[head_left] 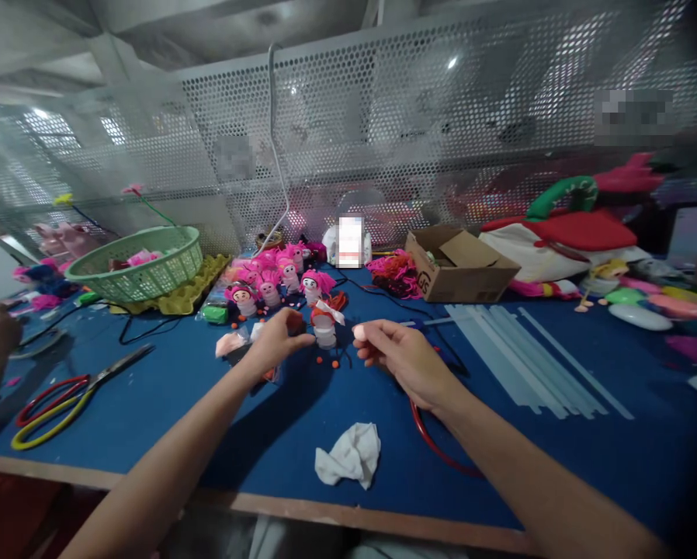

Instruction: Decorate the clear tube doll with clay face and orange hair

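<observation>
Mid-frame, the doll (325,334) stands on the surface (255,466); it looks light and easily tipped, best held gently round its middle. The left hand (279,339) has fingers spread beside it; the right hand (410,361) pinches a pale bit (358,332).

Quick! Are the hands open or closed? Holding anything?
Left hand: open, beside a small, white, ringed, orange-topped figure.
Right hand: closed, pinching a small, pale, round piece, material unclear.

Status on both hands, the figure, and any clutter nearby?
Left hand open beside the standing white figure. Right hand pinching a small pale piece, apart from the figure. Crumpled white cloth nearer the table edge, clear of both hands.
</observation>
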Available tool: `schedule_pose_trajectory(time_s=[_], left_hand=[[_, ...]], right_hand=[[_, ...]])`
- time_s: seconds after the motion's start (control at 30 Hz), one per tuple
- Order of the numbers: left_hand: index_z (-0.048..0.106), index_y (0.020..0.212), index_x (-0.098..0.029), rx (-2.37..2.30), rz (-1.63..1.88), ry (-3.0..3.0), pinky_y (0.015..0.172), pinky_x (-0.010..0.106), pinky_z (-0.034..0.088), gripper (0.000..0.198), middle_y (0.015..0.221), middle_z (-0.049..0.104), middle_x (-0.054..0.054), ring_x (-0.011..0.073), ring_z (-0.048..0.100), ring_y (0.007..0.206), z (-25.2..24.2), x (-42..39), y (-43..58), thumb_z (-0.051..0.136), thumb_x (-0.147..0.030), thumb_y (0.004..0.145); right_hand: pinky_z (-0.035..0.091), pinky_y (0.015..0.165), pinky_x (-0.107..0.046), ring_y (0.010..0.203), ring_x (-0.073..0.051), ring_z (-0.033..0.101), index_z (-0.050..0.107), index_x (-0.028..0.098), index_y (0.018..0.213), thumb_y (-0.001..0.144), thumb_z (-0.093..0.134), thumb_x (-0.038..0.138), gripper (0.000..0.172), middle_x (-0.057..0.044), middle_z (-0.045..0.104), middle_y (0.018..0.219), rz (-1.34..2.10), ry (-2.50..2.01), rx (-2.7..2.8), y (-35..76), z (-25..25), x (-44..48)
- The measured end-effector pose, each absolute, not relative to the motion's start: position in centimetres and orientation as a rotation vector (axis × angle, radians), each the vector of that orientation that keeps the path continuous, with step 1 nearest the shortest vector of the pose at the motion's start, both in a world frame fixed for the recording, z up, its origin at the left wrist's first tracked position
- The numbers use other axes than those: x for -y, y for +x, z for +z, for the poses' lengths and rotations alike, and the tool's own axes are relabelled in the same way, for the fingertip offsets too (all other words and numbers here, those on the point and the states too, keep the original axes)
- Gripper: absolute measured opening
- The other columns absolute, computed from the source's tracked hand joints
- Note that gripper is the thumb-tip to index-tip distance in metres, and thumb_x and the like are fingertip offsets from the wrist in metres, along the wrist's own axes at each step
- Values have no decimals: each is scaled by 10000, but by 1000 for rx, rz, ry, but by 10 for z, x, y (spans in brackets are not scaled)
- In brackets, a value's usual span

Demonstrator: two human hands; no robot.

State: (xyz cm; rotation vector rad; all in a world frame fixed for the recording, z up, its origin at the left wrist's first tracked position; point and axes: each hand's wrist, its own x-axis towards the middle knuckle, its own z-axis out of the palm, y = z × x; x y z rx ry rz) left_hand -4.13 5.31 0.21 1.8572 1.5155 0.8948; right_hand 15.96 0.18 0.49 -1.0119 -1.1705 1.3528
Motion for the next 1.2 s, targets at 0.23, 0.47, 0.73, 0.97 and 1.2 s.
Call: schedule_pose_trajectory(time_s=[0.23,0.47,0.73,0.97,1.2], left_hand=[[553,857,-139,-1544,774,1864,740,327,427,468,877,626,78,225,572,828,-25,-72,-28,746,-337,480],[572,860,-143,-1483,833,1839,668,289,437,416,831,642,52,191,583,745,-28,-78,-22,715,-344,524],[525,862,-110,-1091,1044,1480,706,291,445,435,869,626,83,169,579,760,1,-36,1,710,-371,566],[534,985,-122,-938,1044,1325,750,275,448,493,1010,599,83,182,567,880,2,-6,9,724,-317,573],[515,956,-142,-893,1023,1343,709,281,473,523,939,620,63,192,591,847,0,1,11,737,-359,535]], right_hand=[[433,551,-187,585,-65,563,631,141,749,600,713,331,255,-2,625,693,1524,-979,946,163,3,-9],[462,650,-195,638,-71,597,621,158,832,574,740,238,295,1,651,706,1632,-886,856,165,0,-10],[482,692,-260,711,-109,602,592,190,915,670,668,286,274,5,633,776,1073,-884,1277,165,22,3],[442,620,-269,680,-128,541,577,179,801,763,571,238,71,-21,592,746,183,-910,1630,156,23,12],[450,664,-307,789,-166,547,554,204,823,768,555,180,61,-39,581,777,-39,-824,1700,153,7,14]])
